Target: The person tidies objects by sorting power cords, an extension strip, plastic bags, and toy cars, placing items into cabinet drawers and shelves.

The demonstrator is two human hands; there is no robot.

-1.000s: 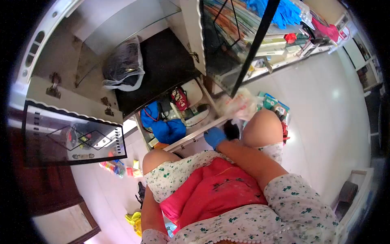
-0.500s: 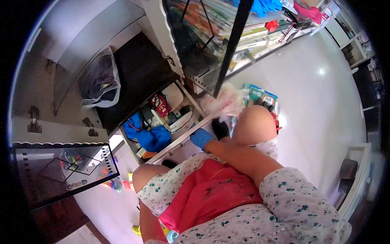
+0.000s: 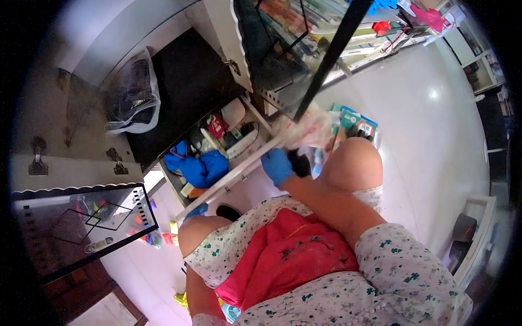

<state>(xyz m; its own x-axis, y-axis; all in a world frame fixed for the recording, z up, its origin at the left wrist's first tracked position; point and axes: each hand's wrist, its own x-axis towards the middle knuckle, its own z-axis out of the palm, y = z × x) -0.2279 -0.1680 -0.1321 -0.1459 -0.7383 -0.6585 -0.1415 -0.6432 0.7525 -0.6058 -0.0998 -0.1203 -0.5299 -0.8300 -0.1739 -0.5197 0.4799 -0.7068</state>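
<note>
Head view | right hand [image 3: 277, 166], left hand [image 3: 196, 211] near opposite ends of drawer front [image 3: 234, 175], perhaps for balance | spread or pinching: can't tell

Bagged bundle [image 3: 136, 95] being borne by a dark shelf [image 3: 187, 70]; green-and-blue pack [image 3: 352, 118] being supported by pale floor [image 3: 418, 157]

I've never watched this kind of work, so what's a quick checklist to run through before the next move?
1. Left hand gloved in blue: ok.
2. Right hand gloved in blue: ok.
3. Left hand's hold: cannot tell; the left knee blocks part of the view.
4. Drawer open: ok.
5. Blue bundle inside the drawer: ok.
6. Plastic bag free of the drawer: cannot tell; they overlap in this view.
</note>
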